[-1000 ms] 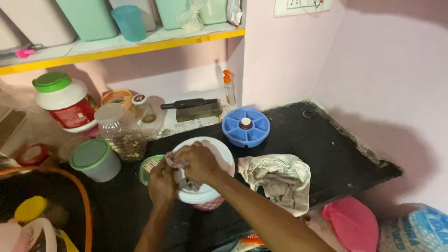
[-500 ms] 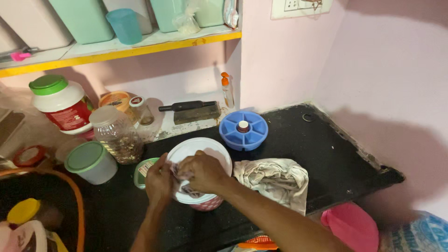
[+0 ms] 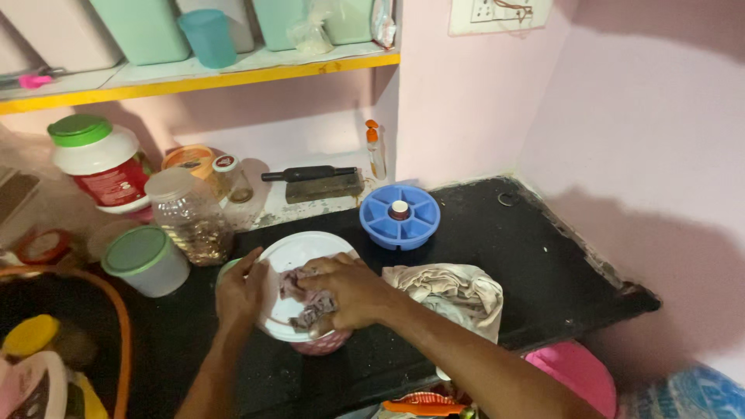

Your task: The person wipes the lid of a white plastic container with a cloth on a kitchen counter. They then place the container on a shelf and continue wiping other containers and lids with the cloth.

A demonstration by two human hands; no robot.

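A round white lid (image 3: 289, 260) lies on a pink ribbed container (image 3: 322, 344) near the front of the black counter (image 3: 481, 240). My left hand (image 3: 240, 295) grips the lid's left rim. My right hand (image 3: 349, 291) presses a small crumpled purplish rag (image 3: 299, 299) onto the lid's top. A bunched beige cloth (image 3: 450, 291) lies on the counter just right of my right wrist.
A blue round compartment box (image 3: 400, 217) stands behind. To the left stand a clear plastic jar (image 3: 190, 217), a green-lidded tub (image 3: 146, 260) and a large white green-capped jar (image 3: 97, 163). An orange hose (image 3: 120, 334) curves at left. A pink bowl (image 3: 574, 372) sits below the counter edge.
My hands have stayed on the white lid while the rag shifts slightly under my right hand. The view has moved a little.
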